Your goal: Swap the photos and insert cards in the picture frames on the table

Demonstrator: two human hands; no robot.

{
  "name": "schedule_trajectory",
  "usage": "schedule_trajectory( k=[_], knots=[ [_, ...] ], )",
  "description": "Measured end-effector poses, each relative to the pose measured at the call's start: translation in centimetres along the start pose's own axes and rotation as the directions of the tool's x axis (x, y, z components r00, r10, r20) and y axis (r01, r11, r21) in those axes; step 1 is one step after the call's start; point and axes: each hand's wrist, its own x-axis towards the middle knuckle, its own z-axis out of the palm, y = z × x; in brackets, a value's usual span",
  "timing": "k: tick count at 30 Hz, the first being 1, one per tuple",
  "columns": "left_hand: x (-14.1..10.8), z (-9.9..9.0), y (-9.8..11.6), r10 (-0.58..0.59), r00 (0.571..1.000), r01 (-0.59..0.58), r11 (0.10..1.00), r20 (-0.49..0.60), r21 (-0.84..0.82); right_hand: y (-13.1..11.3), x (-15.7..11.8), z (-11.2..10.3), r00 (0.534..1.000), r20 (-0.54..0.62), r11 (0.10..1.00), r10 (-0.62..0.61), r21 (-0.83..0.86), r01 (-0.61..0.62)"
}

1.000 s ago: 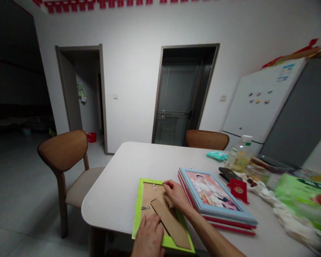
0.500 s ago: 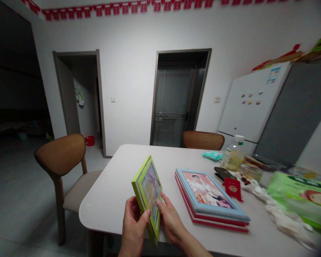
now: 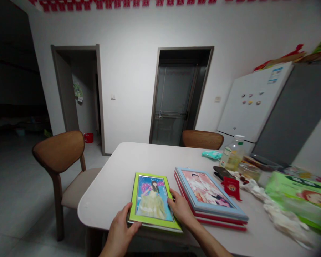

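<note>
The left hand (image 3: 121, 225) is partly closed, with the near left corner of the green picture frame (image 3: 152, 200) held between a thumb on the near edge and fingers along the left side. The opposite long side is held by the right hand (image 3: 180, 208), which is half curled, its thumb laid on the border; its other fingertips are partly hidden.

The frame is thus placed directly between the two hands, picture side up, over the near edge of the bench (image 3: 111, 189); whether it is fully supported there cannot be told. It is judged to be light and stiff, with a smooth, perhaps slippery border. The front may be covered by a fragile clear sheet, so it is best held by the side borders, with fingers kept off the picture.

Just beyond the right hand, a light blue frame (image 3: 210, 192) is stacked on red-edged frames (image 3: 216, 223). Farther right, a red booklet (image 3: 232, 187), a bottle (image 3: 232, 156) and a green package (image 3: 296, 194) are seen.
</note>
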Motion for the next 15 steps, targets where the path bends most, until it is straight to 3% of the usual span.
schedule_trajectory(
  k=[5,10,12,15],
  knots=[
    [-0.2,0.2,-0.5,0.071,0.997,-0.068,0.974,-0.007,0.215,0.1,0.1,0.3,1.000,0.023,1.000,-0.013,-0.001,0.013],
    [-0.4,0.7,-0.9,0.112,0.994,-0.104,0.959,-0.016,0.263,0.2,-0.5,0.0,1.000,0.028,0.979,0.004,0.203,-0.010],
    [-0.3,0.9,0.0,0.140,0.990,-0.132,0.959,-0.016,0.249,-0.2,-0.9,-1.4,1.000,-0.003,0.965,0.008,0.263,-0.007],
    [0.3,1.7,2.7,0.253,0.967,-0.243,0.938,-0.012,0.246,-0.8,-0.8,-5.4,0.991,-0.136,0.971,-0.002,0.239,0.034]
  ],
)
